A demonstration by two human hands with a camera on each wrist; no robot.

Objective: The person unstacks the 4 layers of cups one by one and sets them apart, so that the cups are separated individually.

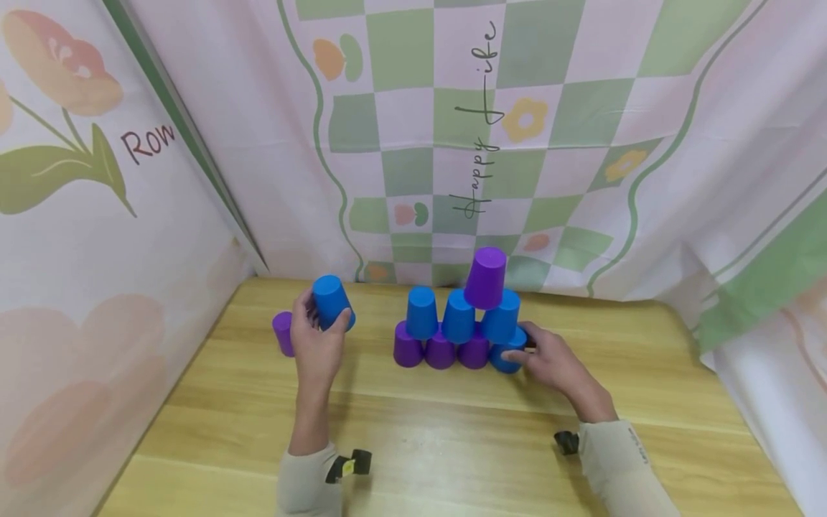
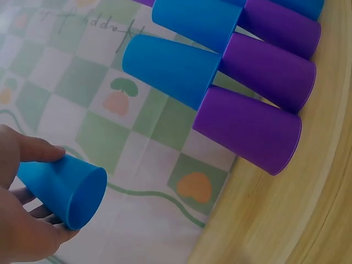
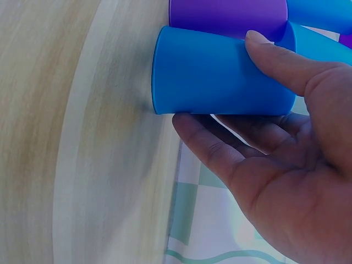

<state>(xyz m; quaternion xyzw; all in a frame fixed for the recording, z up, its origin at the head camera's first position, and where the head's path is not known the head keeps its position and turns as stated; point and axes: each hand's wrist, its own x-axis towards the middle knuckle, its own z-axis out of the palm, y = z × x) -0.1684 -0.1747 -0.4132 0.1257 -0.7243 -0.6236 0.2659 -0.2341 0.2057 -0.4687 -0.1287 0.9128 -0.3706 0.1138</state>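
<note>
My left hand [image 1: 318, 352] grips a blue cup [image 1: 331, 298] off the table, its closed end up in the head view; the open mouth of this blue cup [image 2: 89, 199] shows in the left wrist view. My right hand [image 1: 552, 359] holds the blue cup [image 1: 506, 355] at the right end of a stack's bottom row, thumb on one side and fingers along the other. Left of it in that row stand three upside-down purple cups [image 1: 408, 346]. Three blue cups [image 1: 421, 313] form the second row. One purple cup [image 1: 486, 278] sits on the right two of these.
A single purple cup [image 1: 283, 332] stands on the wooden table [image 1: 413, 445] just left of my left hand, partly hidden by it. Behind the stack, a checked curtain [image 1: 400, 115] hangs at the table's back edge. Another printed curtain [image 1: 97, 273] borders the left side.
</note>
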